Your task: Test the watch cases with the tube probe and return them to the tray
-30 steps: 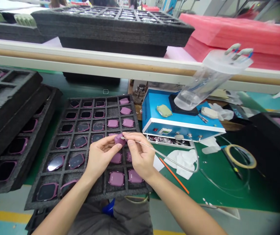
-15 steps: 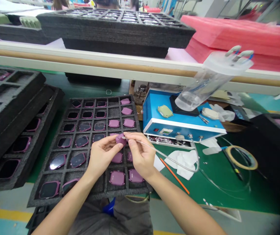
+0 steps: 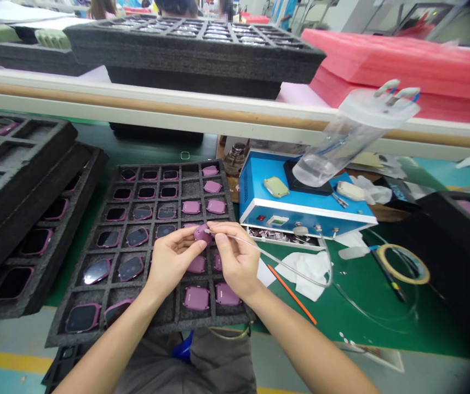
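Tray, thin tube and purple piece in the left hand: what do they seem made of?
The tray: dark foam, matte, rough-cut texture. The thin tube: clear flexible plastic, glossy, bending in a loose curve. The purple piece: probably plastic with a soft sheen; rubber cannot be ruled out.

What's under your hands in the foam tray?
Below the left hand and right hand, pink-rimmed devices sit in cells of the foam tray; whatever lies directly beneath the palms is covered.
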Demonstrator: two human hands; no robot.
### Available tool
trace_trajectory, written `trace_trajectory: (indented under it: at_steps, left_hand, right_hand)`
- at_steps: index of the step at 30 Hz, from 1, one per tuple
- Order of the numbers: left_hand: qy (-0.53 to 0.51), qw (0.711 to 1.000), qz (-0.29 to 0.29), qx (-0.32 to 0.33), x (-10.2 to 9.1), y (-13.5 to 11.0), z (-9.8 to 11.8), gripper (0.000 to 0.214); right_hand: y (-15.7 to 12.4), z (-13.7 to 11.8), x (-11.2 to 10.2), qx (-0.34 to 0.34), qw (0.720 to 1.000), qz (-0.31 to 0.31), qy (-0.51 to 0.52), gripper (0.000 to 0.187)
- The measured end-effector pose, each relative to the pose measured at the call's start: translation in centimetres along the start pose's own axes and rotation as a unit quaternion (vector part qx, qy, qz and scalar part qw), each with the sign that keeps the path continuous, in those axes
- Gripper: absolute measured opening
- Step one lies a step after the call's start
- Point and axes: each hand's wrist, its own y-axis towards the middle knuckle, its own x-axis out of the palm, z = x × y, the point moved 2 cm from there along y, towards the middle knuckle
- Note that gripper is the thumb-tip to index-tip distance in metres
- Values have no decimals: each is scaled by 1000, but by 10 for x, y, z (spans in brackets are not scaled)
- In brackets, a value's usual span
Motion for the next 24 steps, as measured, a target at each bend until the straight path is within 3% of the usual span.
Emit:
trace_trajectory:
  at_steps: [14,18,21,24]
  left_hand:
    - [21,1000,3,1,1,-1,4,44]
    - [70,997,-29,16,-2,-6,14,41]
    - [195,977,-34,78,-11,13,34,38]
    - [354,913,13,202,-19,63,60,33]
  right_hand:
    - [1,-1,0,-5,1000,-1,-13,15]
    - [0,-3,-2,-25,1000,7,-11,16]
    - [-1,-4,-4,-33,998,48,-4,16]
    - [-1,-1,-4,-1,998,59,6,16]
